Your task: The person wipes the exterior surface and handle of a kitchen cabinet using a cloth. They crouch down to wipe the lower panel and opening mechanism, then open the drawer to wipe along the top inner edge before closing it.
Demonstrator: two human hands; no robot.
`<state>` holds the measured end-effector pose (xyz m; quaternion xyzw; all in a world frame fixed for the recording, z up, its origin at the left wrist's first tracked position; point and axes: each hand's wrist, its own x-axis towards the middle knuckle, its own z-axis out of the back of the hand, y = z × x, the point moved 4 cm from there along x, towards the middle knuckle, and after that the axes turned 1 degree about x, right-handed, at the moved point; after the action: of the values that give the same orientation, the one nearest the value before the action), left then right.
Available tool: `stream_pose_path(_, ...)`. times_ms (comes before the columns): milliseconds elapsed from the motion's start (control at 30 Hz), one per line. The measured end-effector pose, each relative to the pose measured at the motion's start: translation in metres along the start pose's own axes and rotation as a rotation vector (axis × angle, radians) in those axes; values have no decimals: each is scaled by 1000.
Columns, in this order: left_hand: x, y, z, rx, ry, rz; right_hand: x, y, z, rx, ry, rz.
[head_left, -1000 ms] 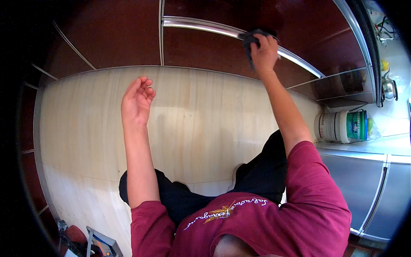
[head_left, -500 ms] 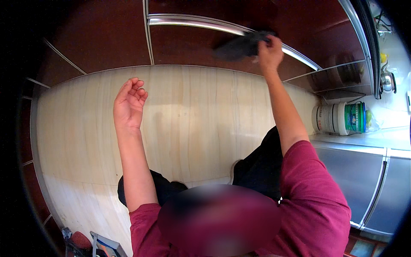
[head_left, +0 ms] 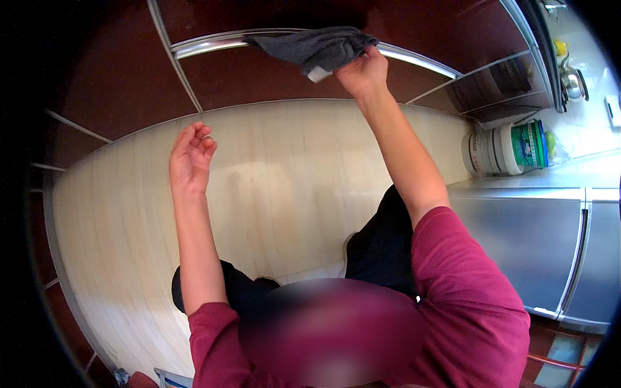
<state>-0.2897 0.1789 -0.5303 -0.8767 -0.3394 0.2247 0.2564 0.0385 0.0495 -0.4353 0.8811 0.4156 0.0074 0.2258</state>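
My right hand (head_left: 364,71) grips a dark grey cloth (head_left: 317,48) with a small white tag hanging from its lower edge. The cloth lies across the long silver handle strip (head_left: 210,46) of a dark red-brown cabinet front (head_left: 246,76) and hides part of it. Over the floor on the left, my left hand (head_left: 192,158) is raised, palm partly turned up. Its fingers are loosely curled and apart, with nothing in them.
Beige tiled floor (head_left: 272,174) spreads below my hands. To the right stand white and green buckets (head_left: 517,149) and a grey two-door fridge (head_left: 524,246). A metal kettle (head_left: 572,84) is on the white counter at far right.
My right hand has moved left along the handle strip, carrying the cloth with it. The view has shifted slightly. My left hand keeps nearly the same place and pose.
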Motion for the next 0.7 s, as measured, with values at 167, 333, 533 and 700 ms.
stream_pose_path(167,0,25,-65,117,119,24,-72,54,9,48,218,-46)
stream_pose_path(333,73,67,-153,15,28,-29,-98,108,16,49,556,-83)
stream_pose_path(533,107,99,-184,-242,-240,-74,-119,147,14,-18,252,248)
stream_pose_path(700,86,98,-196,-300,-245,-185,-96,172,46,168,503,57)
